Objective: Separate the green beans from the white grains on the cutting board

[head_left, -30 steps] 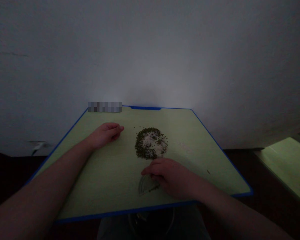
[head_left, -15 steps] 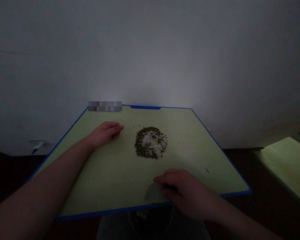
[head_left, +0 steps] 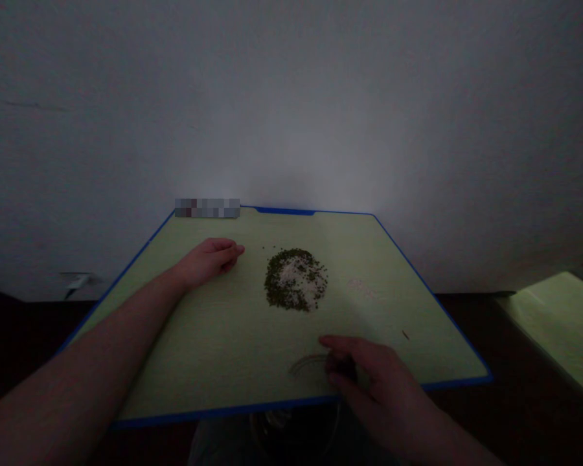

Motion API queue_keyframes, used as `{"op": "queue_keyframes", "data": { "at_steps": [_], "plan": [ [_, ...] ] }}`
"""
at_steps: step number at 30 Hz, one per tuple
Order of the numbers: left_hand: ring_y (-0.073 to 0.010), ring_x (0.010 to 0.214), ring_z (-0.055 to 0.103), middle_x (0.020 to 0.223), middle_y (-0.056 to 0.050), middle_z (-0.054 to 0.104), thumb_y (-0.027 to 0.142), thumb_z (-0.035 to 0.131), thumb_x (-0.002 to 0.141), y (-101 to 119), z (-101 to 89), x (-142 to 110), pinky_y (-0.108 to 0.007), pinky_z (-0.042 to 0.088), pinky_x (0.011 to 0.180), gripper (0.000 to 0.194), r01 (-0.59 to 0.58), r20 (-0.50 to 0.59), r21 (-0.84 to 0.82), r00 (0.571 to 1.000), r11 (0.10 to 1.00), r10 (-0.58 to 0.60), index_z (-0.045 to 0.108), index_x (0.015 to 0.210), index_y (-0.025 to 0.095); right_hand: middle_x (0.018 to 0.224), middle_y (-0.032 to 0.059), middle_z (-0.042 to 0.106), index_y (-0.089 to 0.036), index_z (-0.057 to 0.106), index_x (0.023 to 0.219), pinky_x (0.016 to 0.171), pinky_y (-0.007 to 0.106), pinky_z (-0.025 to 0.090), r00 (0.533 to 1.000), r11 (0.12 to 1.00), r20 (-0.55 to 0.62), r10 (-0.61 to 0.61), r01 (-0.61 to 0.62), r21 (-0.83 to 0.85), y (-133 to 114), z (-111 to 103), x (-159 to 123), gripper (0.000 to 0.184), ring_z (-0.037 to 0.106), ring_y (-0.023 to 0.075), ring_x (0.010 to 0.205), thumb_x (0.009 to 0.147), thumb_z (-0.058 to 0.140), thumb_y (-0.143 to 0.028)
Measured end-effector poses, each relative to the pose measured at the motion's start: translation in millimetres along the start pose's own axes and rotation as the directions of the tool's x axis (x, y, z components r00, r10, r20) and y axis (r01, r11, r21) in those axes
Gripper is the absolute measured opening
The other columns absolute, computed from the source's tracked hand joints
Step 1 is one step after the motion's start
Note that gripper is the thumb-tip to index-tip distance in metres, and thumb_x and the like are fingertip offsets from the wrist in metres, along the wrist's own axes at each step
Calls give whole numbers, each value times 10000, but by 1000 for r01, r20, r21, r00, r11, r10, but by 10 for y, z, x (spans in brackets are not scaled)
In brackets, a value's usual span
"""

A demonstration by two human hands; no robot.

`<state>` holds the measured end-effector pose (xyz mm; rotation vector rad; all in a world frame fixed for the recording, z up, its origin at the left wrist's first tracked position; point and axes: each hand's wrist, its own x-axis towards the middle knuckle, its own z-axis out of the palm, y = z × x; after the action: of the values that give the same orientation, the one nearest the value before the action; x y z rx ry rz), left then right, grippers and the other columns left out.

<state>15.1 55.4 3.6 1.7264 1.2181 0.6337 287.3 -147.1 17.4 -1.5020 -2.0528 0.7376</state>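
Observation:
On the left half of the tabletop, my left hand [head_left: 214, 257] rests with its fingers curled together; I see nothing in it. To its right lies a round pile of green beans [head_left: 280, 296], probably mung beans, mixed with white grains that look like rice. In front of the pile, near the front edge, is my right hand [head_left: 372, 372], its index finger stretched forward and thumb bent below. From between these fingers a faint, see-through thing with a curved rim [head_left: 305, 362] sticks out to the left. Its kind is unclear and most of it is hidden.
The pale table [head_left: 214, 362] has a blue edge and stands against a wall. White grains [head_left: 362, 288] lie right of the pile, with a thin reddish stick [head_left: 405, 334] farther right. A dark round container [head_left: 296, 437] shows below the front edge. Another pale surface [head_left: 558, 317] stands right.
My right hand has shifted right and slightly lifted its fingertips, and the curved rim beside it has moved and tilted with it. My left hand and the pile stay in place.

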Motion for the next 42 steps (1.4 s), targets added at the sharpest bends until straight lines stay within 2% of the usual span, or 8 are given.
{"op": "queue_keyframes", "data": {
  "at_steps": [4, 7, 9, 14, 23, 32, 35, 42],
  "plan": [
    [-83, 410, 318, 465, 37, 389, 482, 466, 741, -5, 0, 1, -237, 257, 417, 371, -7, 0, -3, 1000, 1000, 7, 434, 524, 183, 866, 62, 649, -188, 566, 1076, 694, 294, 484, 960, 954, -112, -257, 233, -191, 67, 46, 53, 273, 582, 153, 769, 837, 443, -137],
    [-81, 408, 320, 469, 39, 390, 484, 467, 744, 5, 1, 1, -236, 254, 416, 372, -1, 11, -13, 1000, 1000, 1, 433, 531, 181, 873, 81, 657, -162, 581, 1043, 717, 325, 477, 876, 813, -47, -480, 425, -397, 73, 169, 86, 267, 573, 172, 779, 830, 430, -106],
    [-80, 410, 324, 469, 38, 394, 483, 469, 745, 12, 2, -1, -234, 258, 421, 375, -7, 14, -13, 1000, 1000, 7, 430, 529, 179, 874, 86, 658, -156, 581, 1052, 716, 340, 474, 851, 732, 8, -526, 457, -506, 66, 266, 94, 259, 570, 186, 786, 830, 451, -125],
    [-82, 416, 331, 467, 39, 395, 479, 469, 747, 18, 4, -4, -235, 271, 425, 372, -5, -1, -20, 1000, 1000, 5, 426, 529, 180, 909, 90, 653, -153, 583, 1058, 708, 345, 470, 877, 702, 9, -480, 390, -596, 109, 357, 118, 273, 556, 204, 799, 799, 498, -133],
    [-91, 414, 337, 462, 33, 401, 479, 465, 745, 25, 1, -8, -240, 276, 421, 367, -1, -3, -1, 1000, 1000, 1, 430, 527, 185, 852, 92, 660, -143, 638, 970, 679, 328, 490, 900, 732, -128, -417, 249, -634, 364, 29, 64, 257, 556, 194, 763, 803, 448, -102],
    [-93, 404, 322, 446, 34, 395, 454, 469, 752, -2, 17, 16, -248, 261, 413, 362, 8, -16, -5, 1000, 1000, -8, 438, 507, 189, 879, 95, 649, -135, 599, 1042, 710, 334, 479, 886, 715, 0, -464, 375, -590, 155, 184, 156, 260, 546, 199, 788, 797, 514, -132],
    [-96, 421, 332, 459, 33, 400, 445, 472, 758, -21, 11, 21, -249, 271, 429, 353, 3, -9, -22, 1000, 1000, -3, 441, 517, 189, 892, 90, 647, -129, 595, 1051, 731, 331, 479, 913, 724, 38, -407, 347, -596, 174, 174, 183, 281, 543, 201, 806, 774, 551, -123],
    [-96, 432, 331, 471, 35, 393, 439, 476, 762, -59, 0, 40, -249, 279, 440, 346, 2, -4, -43, 1000, 999, -2, 443, 526, 189, 846, 91, 655, -131, 634, 974, 673, 334, 491, 934, 730, -73, -351, 224, -645, 394, -39, 73, 240, 550, 201, 765, 799, 473, -102]
  ]
}}
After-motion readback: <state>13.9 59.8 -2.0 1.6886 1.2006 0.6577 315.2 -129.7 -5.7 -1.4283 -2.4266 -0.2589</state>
